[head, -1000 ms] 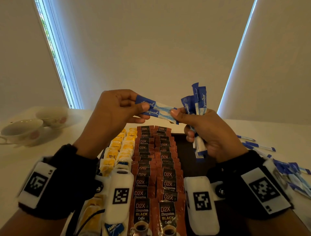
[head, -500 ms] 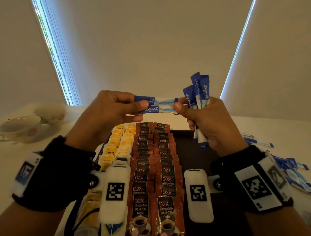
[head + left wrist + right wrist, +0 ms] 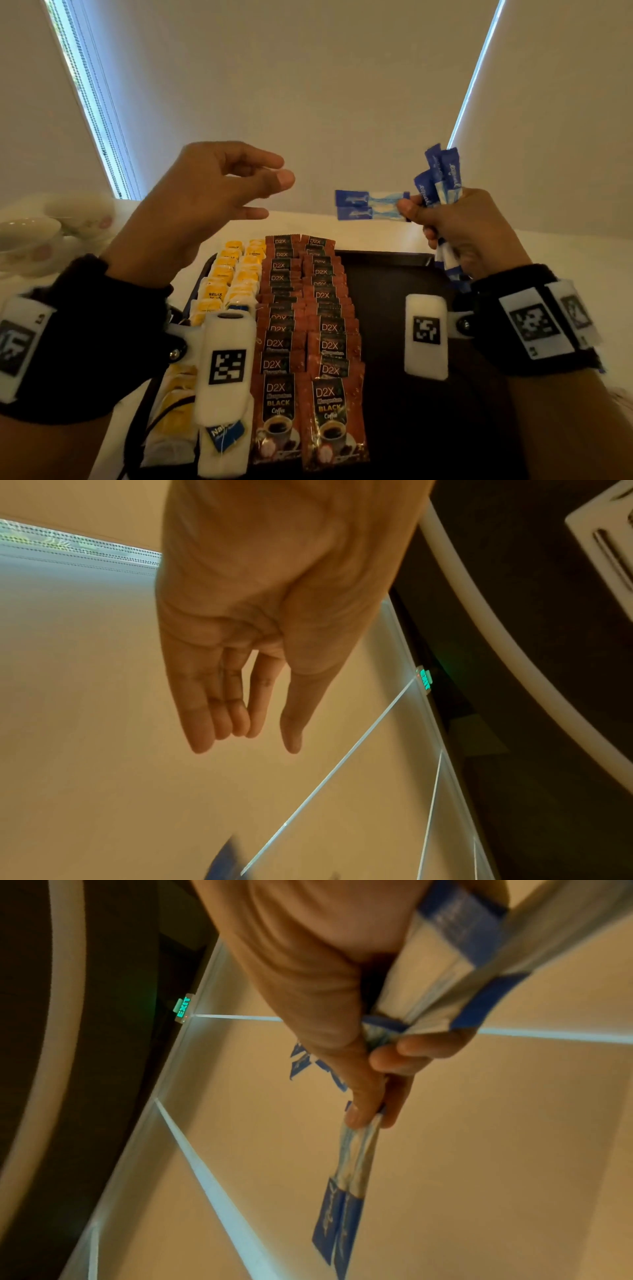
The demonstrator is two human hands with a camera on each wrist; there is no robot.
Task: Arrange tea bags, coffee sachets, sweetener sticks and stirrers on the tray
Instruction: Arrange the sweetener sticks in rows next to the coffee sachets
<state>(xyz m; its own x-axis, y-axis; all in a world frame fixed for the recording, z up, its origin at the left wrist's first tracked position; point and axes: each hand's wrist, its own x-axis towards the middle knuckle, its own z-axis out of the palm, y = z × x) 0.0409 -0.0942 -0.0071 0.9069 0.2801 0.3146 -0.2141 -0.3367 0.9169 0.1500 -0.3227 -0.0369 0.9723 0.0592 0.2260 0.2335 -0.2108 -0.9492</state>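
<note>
My right hand (image 3: 455, 233) pinches two sweetener sticks (image 3: 371, 205) and grips a bundle; my left hand (image 3: 205, 202) hangs relaxed, empty.

— What are those sticks made of?
— The sweetener sticks (image 3: 371, 205) look like thin paper, matt blue and white. The coffee sachets (image 3: 310, 349) below are glossy foil-like film, and my tray (image 3: 404, 342) is dark and matt.

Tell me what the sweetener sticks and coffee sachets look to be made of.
Sweetener sticks: probably matte paper, blue ends, pale middle; they stick out stiffly from the right hand.
Coffee sachets: likely plastic or foil laminate; glossy printed faces catching highlights.
</note>
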